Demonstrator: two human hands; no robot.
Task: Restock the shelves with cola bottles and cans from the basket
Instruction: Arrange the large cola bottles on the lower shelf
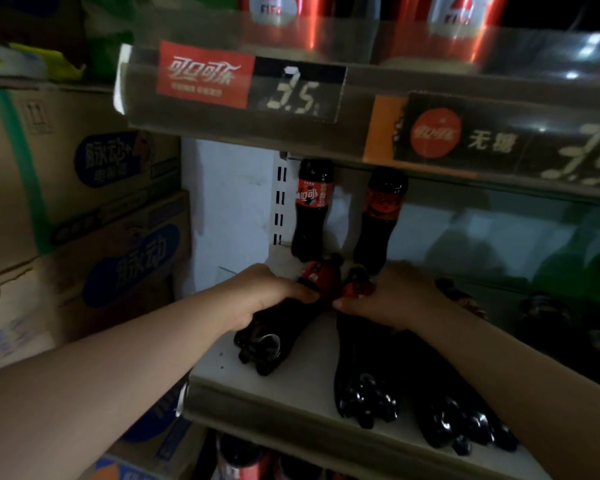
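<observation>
L hand [267,296] curled round the upper body of a cola btl [274,351] lying on its side on the shelf [302,386]. Base faces the person, cap end points to the shelf back, red label shows just past the fingertips. R hand [392,299] is palm-down, fingers and thumb wrapped over a 2nd lying btl [361,375] near its red label. That btl runs back under the wrist, base toward the shelf front edge. Thumbs of both hands nearly meet, and the two held btls lie just beside each other. 3rd lying btl [465,420] sits under the R forearm, just beside the 2nd, partly hidden by the arm.

Beyond the hands at the shelf back are 2 upright btls, apart from each other: back-L btl [312,209] past the L fingertips, back-R btl [381,216] past the R fingertips. Above the hands is the upper shelf edge w/ a red price tag [250,84] reading 3.5 and a dark price tag [499,140] to the R of it. Red cans [274,8] stand on top, blurred. L of the L arm: stacked cartons [101,168] w/ blue logos. R of the R hand: dark green shapes [586,265], too blurred to tell. Below the L forearm: lower btl tops [239,459].
</observation>
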